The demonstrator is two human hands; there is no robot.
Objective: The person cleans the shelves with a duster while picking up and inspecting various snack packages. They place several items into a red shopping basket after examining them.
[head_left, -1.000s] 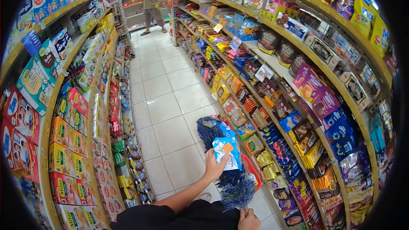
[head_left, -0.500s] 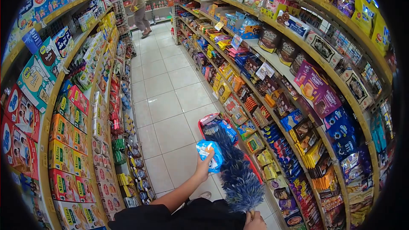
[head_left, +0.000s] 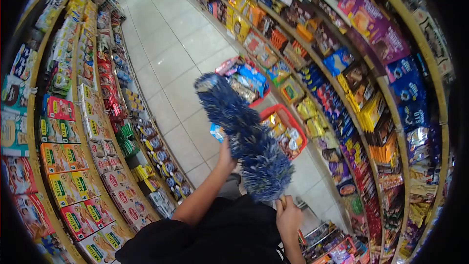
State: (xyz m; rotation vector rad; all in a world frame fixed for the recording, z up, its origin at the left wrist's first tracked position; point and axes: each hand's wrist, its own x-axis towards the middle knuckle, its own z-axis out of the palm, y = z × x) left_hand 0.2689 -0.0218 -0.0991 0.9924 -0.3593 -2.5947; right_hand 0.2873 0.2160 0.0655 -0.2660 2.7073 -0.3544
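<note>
My right hand [head_left: 289, 212] is closed round the handle of a fluffy blue-grey duster [head_left: 244, 137], which slants up and left across the middle of the view. Behind the duster, my left hand [head_left: 227, 156] holds a light blue packet [head_left: 217, 132], mostly hidden by the feathers. Two red baskets stand on the floor beyond the duster: one [head_left: 266, 99] with blue and other packets, a nearer one [head_left: 304, 143] with mixed packets.
Shelves of boxes line the left, with yellow Milna boxes [head_left: 68, 188] among them. Snack shelves [head_left: 359, 139] curve along the right. A tiled aisle floor [head_left: 161, 58] runs between them. Another container of packets [head_left: 342, 252] is at the bottom right.
The view has tilted down and turned. The duster has risen and now covers much of the light blue packet. The nearer basket has come into fuller view; the walking person is out of sight.
</note>
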